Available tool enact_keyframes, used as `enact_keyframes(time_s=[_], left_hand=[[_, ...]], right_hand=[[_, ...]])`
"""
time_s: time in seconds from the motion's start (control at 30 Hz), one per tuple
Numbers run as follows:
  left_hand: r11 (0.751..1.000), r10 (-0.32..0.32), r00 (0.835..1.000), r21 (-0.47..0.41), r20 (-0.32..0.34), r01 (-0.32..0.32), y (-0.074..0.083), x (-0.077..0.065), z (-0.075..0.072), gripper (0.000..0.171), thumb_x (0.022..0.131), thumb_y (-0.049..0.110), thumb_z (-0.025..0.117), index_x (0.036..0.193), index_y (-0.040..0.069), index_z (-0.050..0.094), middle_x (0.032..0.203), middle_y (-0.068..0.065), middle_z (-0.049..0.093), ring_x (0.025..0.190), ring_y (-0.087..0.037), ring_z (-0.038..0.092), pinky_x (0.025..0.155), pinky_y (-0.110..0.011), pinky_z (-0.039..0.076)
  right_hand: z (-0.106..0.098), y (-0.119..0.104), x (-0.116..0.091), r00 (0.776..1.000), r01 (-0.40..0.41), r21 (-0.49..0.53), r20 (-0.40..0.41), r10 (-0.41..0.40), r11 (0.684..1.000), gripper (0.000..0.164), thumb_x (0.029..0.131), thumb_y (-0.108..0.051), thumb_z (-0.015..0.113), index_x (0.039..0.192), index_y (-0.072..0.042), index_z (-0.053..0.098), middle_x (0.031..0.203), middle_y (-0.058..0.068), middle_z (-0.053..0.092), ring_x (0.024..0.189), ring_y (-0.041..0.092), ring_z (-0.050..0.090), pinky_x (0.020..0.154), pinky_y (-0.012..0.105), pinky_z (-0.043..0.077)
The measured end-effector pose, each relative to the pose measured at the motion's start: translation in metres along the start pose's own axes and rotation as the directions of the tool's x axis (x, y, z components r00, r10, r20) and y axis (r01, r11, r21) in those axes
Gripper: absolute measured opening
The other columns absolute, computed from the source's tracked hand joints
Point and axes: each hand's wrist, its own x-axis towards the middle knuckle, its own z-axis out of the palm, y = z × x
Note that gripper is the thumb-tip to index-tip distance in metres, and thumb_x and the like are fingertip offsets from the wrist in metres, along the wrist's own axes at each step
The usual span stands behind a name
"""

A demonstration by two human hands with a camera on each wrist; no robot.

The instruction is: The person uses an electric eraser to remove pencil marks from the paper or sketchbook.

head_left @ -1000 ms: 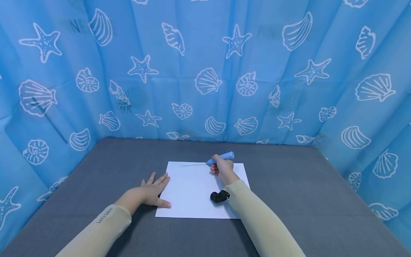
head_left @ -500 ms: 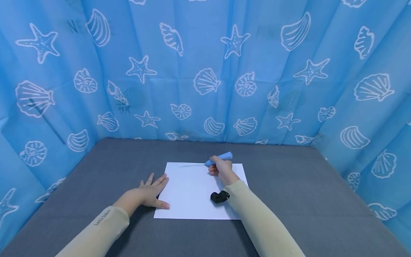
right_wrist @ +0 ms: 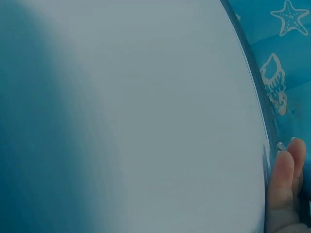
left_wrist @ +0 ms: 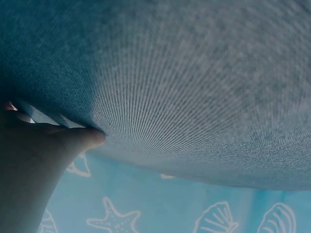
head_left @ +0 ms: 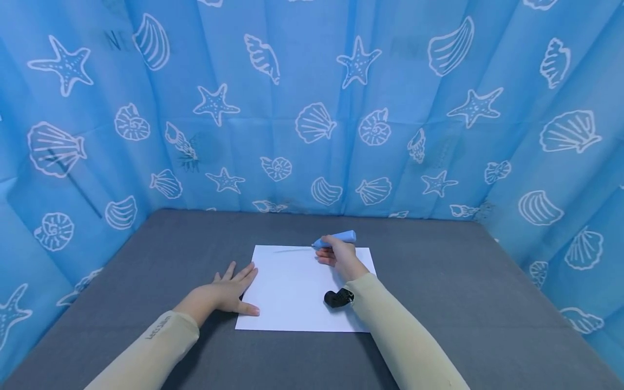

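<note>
In the head view a white sheet of paper [head_left: 292, 292] lies on the grey cloth. My left hand [head_left: 226, 295] rests flat on its left edge, fingers spread and thumb on the sheet. In the left wrist view the thumb [left_wrist: 90, 138] shows against the cloth. My right hand [head_left: 341, 255] pinches a thick light-blue marker [head_left: 343, 236] over the far edge of the paper, its tip pointing left. A thin, faint line [head_left: 292, 250] runs leftward from near the tip. The right wrist view shows fingers [right_wrist: 282, 177] at the paper's edge and little of the marker.
The grey-covered table [head_left: 439, 281] extends well beyond the paper on all sides. A blue curtain [head_left: 273, 108] with white shells and starfish hangs behind and along both sides. A black wrist camera [head_left: 338, 298] protrudes from the right sleeve over the sheet.
My right wrist and forearm have shifted slightly to the right, and the lower fingers reach further left under the marker. My left hand stays in place on the paper. The line looks about the same.
</note>
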Motion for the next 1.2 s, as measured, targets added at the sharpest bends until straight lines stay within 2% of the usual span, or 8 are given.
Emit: enact_keyframes(time_s=[0.1, 0.23, 0.43, 0.63, 0.97, 1.2], left_hand=[[1.000, -0.004, 1.000, 0.005, 0.005, 0.004, 0.0000, 0.0000, -0.0007, 0.108, 0.078, 0.063, 0.069, 0.155, 0.006, 0.019, 0.162, -0.013, 0.008, 0.142, -0.050, -0.005, 0.106, -0.071, 0.003], [1.000, -0.003, 1.000, 0.006, 0.008, 0.003, 0.0002, 0.0003, -0.0009, 0.108, 0.078, 0.064, 0.069, 0.155, 0.006, 0.019, 0.162, -0.013, 0.008, 0.142, -0.051, -0.005, 0.106, -0.071, 0.002], [1.000, -0.004, 1.000, 0.004, 0.007, 0.004, 0.0009, 0.0006, -0.0001, 0.109, 0.078, 0.064, 0.069, 0.155, 0.006, 0.019, 0.162, -0.013, 0.008, 0.143, -0.050, -0.006, 0.106, -0.071, 0.002], [1.000, -0.014, 1.000, 0.006, 0.008, 0.014, 0.0021, -0.0006, -0.0012, 0.108, 0.078, 0.064, 0.069, 0.155, 0.007, 0.019, 0.162, -0.012, 0.008, 0.143, -0.050, -0.006, 0.106, -0.071, 0.002], [1.000, -0.010, 1.000, -0.004, 0.008, 0.010, 0.0025, -0.0046, -0.0022, 0.108, 0.078, 0.063, 0.069, 0.155, 0.007, 0.019, 0.162, -0.012, 0.008, 0.143, -0.050, -0.006, 0.106, -0.071, 0.002], [1.000, -0.005, 1.000, -0.012, -0.001, 0.005, 0.0032, -0.0047, -0.0029, 0.108, 0.078, 0.063, 0.070, 0.155, 0.005, 0.020, 0.162, -0.013, 0.009, 0.142, -0.051, -0.005, 0.106, -0.071, 0.002]], right_hand=[[0.0007, -0.0001, 0.0000, 1.000, 0.007, -0.025, 0.002, -0.007, 1.000, 0.015, 0.088, -0.010, 0.062, 0.093, 0.004, 0.059, 0.063, 0.008, 0.058, 0.051, 0.012, 0.059, 0.050, 0.024, 0.052], [0.0020, -0.0007, -0.0013, 0.999, 0.011, -0.067, -0.032, -0.013, 0.998, 0.013, 0.084, -0.010, 0.060, 0.084, 0.003, 0.057, 0.057, 0.005, 0.054, 0.046, 0.010, 0.053, 0.046, 0.022, 0.048], [0.0028, -0.0018, -0.0016, 0.998, -0.005, -0.085, -0.065, -0.001, 0.996, 0.013, 0.085, -0.010, 0.060, 0.083, 0.003, 0.057, 0.056, 0.005, 0.054, 0.045, 0.010, 0.051, 0.045, 0.021, 0.047], [0.0023, 0.0006, 0.0012, 0.999, 0.004, -0.142, -0.042, -0.010, 0.990, 0.014, 0.086, -0.011, 0.061, 0.082, 0.003, 0.057, 0.055, 0.005, 0.054, 0.044, 0.010, 0.051, 0.045, 0.021, 0.047], [0.0048, 0.0025, 0.0000, 0.999, -0.002, -0.155, -0.042, -0.005, 0.988, 0.018, 0.089, -0.015, 0.064, 0.086, 0.001, 0.055, 0.059, 0.004, 0.054, 0.045, 0.009, 0.052, 0.046, 0.021, 0.048], [0.0015, 0.0022, 0.0025, 0.999, -0.001, -0.057, -0.032, -0.001, 0.998, 0.023, 0.091, -0.020, 0.065, 0.090, 0.002, 0.056, 0.059, 0.004, 0.055, 0.045, 0.009, 0.056, 0.046, 0.021, 0.049]])
